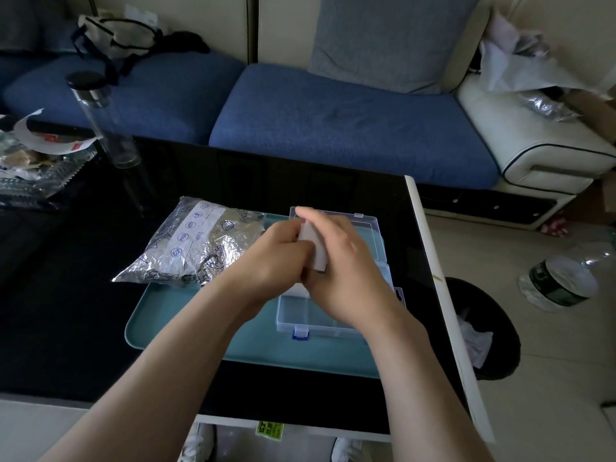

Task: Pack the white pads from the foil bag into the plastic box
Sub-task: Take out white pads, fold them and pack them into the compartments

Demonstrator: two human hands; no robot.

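Foil bag (pixel 190 248) lies on its side at the left end of the tray (pixel 173 315), on the dark worktop (pixel 66 295). It looks bulgy, so probably more stock inside; its mouth is hidden behind the left hand.

Left hand (pixel 276 255) and right hand (pixel 346 258) meet mid-frame. Each grip is curled onto a small stack of white pads (pixel 310 241), pinched between the two hands, above the plastic box (pixel 320 318). Count in the stack is unclear.

Plastic box sits at the right of the tray, lid (pixel 366 235) swung open at the back. The near compartment looks empty. A white edge under the left hand may be a pad already in, or the stack's bottom; can't tell.

Judgement: early to mid task. Pads are out of the bag but not yet seated, and the box is mostly unfilled. Left to do: lower this stack in, then empty the bag.
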